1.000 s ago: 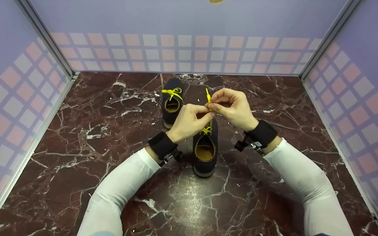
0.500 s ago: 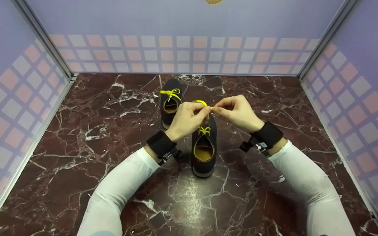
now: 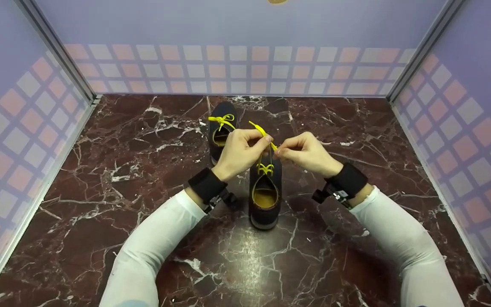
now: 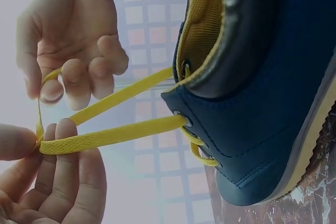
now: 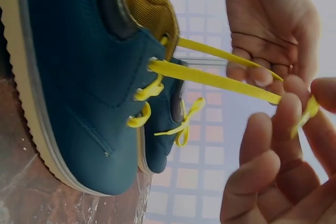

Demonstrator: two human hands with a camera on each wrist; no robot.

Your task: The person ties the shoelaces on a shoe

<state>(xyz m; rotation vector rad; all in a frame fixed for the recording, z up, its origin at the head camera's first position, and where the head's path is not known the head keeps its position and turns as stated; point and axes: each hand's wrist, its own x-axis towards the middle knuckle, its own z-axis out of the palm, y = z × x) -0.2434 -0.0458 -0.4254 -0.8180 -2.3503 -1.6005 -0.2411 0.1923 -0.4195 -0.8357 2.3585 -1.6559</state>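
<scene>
A dark blue shoe with yellow lining stands below my hands, its toe pointing away. Its yellow shoelace runs up from the top eyelets in two taut strands. My left hand pinches the lace between thumb and fingers, and a loose end sticks up beyond it. Just to the right, my right hand pinches a short stretch of the same lace. In the left wrist view, a thin part of the lace spans the gap between both hands. The fingertips partly hide where the strands cross.
A second dark shoe, its yellow laces tied in a bow, stands farther back to the left, partly behind my left hand. Both shoes are on a dark red marbled surface. Lilac panels with pink and white squares enclose the back and sides.
My right hand has moved slightly right and down, away from the left, drawing a piece of lace out. The loose end, upright by the right hand before, now points up-left from the left hand.
</scene>
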